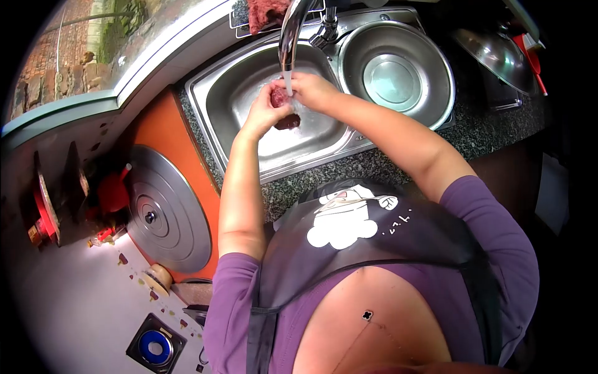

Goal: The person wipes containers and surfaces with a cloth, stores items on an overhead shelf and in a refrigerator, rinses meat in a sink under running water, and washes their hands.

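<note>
Under the tap (291, 37), a stream of water (288, 82) falls onto a red piece that looks like raw meat (280, 96). My left hand (264, 112) is curled around its near side. From the other side, my right hand (313, 91) bends its fingers over it at the stream. Just below my hands, a dark red patch (288, 122) shows over the bottom of the steel sink (240, 81); whether it is part of the same piece I cannot tell. My fingers partly hide what they hold.
A wide steel basin (398, 43) sits right of the sink. Beyond it, a shiny domed lid (492, 53) and a red-handled tool (531, 59) lie on the dark speckled counter (479, 128). A large grey lid (168, 212) stands at left. A red cloth (266, 14) hangs behind the sink.
</note>
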Tool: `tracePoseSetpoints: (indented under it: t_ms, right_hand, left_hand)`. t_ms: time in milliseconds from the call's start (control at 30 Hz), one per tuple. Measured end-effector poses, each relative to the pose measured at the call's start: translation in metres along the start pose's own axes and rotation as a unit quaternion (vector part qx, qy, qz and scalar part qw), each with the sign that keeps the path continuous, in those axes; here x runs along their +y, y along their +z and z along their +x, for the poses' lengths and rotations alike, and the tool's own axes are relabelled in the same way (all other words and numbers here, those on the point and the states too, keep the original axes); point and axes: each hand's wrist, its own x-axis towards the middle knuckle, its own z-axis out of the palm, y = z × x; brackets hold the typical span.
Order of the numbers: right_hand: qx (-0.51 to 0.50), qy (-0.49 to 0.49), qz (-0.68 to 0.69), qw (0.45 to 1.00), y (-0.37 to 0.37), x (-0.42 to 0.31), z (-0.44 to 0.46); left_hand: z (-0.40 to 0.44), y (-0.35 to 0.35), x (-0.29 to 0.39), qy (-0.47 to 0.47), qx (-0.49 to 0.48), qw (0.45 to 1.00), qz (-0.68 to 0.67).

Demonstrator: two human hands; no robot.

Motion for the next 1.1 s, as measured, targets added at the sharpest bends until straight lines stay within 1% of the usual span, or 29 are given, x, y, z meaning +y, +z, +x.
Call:
tracePoseSetpoints:
  t_ms: [33,67,100,133,167,200,233,267,300,333,400,467,500,533,567,600,633,667,733,800,833,867,900,933,967,1000,1033,1067,1100]
  right_hand:
    - [0.005,-0.049,-0.073,0.996,-0.002,-0.001,0.002]
    - [0.012,-0.100,-0.147,0.984,-0.005,-0.001,0.006]
    - [0.006,-0.088,-0.097,0.991,-0.004,-0.004,0.010]
    - [0.004,-0.091,-0.096,0.991,-0.002,-0.007,0.011]
    - [-0.009,0.002,0.018,1.000,0.000,-0.011,0.012]
    - [-0.022,0.097,0.130,0.987,0.001,-0.013,0.013]
    - [0.001,0.054,0.115,0.992,-0.003,-0.016,0.015]
    - [0.000,0.055,0.115,0.992,-0.006,-0.018,0.015]
    - [-0.042,0.147,0.203,0.967,-0.014,-0.025,0.015]
    - [-0.082,0.238,0.287,0.924,-0.019,-0.031,0.015]
    - [-0.092,0.249,0.248,0.932,-0.019,-0.029,0.016]
    - [-0.033,0.110,0.162,0.980,-0.002,-0.020,0.008]
    - [0.010,-0.018,0.092,0.996,0.011,-0.004,0.002]
    - [0.008,-0.018,0.092,0.996,0.012,-0.006,0.000]
    - [-0.024,0.002,0.052,0.998,0.013,-0.008,-0.001]
    - [-0.056,0.020,0.011,0.998,0.013,-0.008,0.000]
    - [-0.033,0.034,-0.018,0.999,0.010,-0.007,0.003]
    - [-0.034,0.033,-0.019,0.999,0.006,-0.004,0.004]
    - [0.015,0.124,0.018,0.992,-0.011,-0.010,0.007]
    - [-0.015,0.146,0.033,0.989,-0.008,-0.003,0.008]
    - [-0.018,0.081,0.039,0.996,0.001,0.001,0.004]
    - [-0.022,0.015,0.043,0.999,0.008,0.008,0.001]
    - [-0.049,0.032,0.007,0.998,0.005,-0.011,-0.004]
    - [-0.041,-0.003,-0.042,0.998,0.012,-0.008,-0.004]
    - [-0.036,0.053,0.083,0.994,0.012,-0.009,-0.001]
    - [-0.036,0.080,0.146,0.985,0.011,-0.012,0.002]
    - [-0.032,0.106,0.208,0.972,0.010,-0.016,0.005]
    - [-0.014,0.069,0.126,0.990,0.007,-0.020,0.005]
    - [0.004,0.032,0.043,0.999,0.005,-0.026,0.003]
  left_hand:
    - [-0.016,0.000,0.027,0.001,0.007,0.989,0.147]
    - [-0.012,0.002,0.004,0.071,0.056,0.963,0.255]
    - [-0.016,0.009,0.003,0.086,0.118,0.952,0.271]
    - [-0.020,0.015,0.003,0.100,0.178,0.936,0.285]
    - [-0.022,0.013,-0.003,0.099,0.181,0.936,0.285]
    - [-0.023,0.009,-0.014,0.082,0.210,0.930,0.290]
    - [-0.024,0.005,-0.024,0.064,0.237,0.923,0.295]
    - [-0.025,0.000,-0.034,0.047,0.245,0.928,0.278]
    - [-0.025,-0.005,-0.041,0.054,0.259,0.930,0.256]
    - [-0.025,-0.008,-0.046,0.061,0.273,0.931,0.234]
    - [-0.022,-0.011,-0.044,-0.008,0.297,0.948,0.114]
    - [-0.022,-0.007,-0.020,-0.021,0.286,0.952,0.110]
    - [-0.016,-0.001,-0.017,0.025,0.236,0.971,-0.020]
    - [-0.015,0.004,-0.005,0.070,0.181,0.969,-0.150]
    - [-0.019,0.008,0.008,0.023,0.187,0.981,-0.046]
    - [-0.016,0.010,0.010,-0.010,0.177,0.979,-0.105]
    - [-0.015,0.010,0.012,-0.013,0.187,0.980,-0.070]
    - [-0.015,0.009,0.013,-0.018,0.198,0.980,-0.034]
    - [-0.016,0.006,0.009,-0.019,0.209,0.978,-0.002]
    - [-0.018,0.006,0.007,-0.020,0.220,0.975,0.031]
    - [-0.018,0.011,0.008,-0.009,0.194,0.976,-0.098]
    - [-0.018,0.013,0.008,0.003,0.165,0.960,-0.226]
    - [-0.019,0.015,0.009,0.008,0.134,0.960,-0.246]
    - [-0.023,0.021,0.010,-0.011,0.123,0.963,-0.241]
    - [-0.028,0.028,0.011,-0.011,0.138,0.950,-0.279]
    - [-0.032,0.033,0.012,-0.010,0.153,0.937,-0.315]
    - [-0.037,0.038,0.013,-0.008,0.176,0.896,-0.409]
    - [-0.041,0.040,0.014,-0.129,0.231,0.863,-0.431]
    - [-0.036,0.033,0.005,-0.251,0.147,0.803,-0.520]
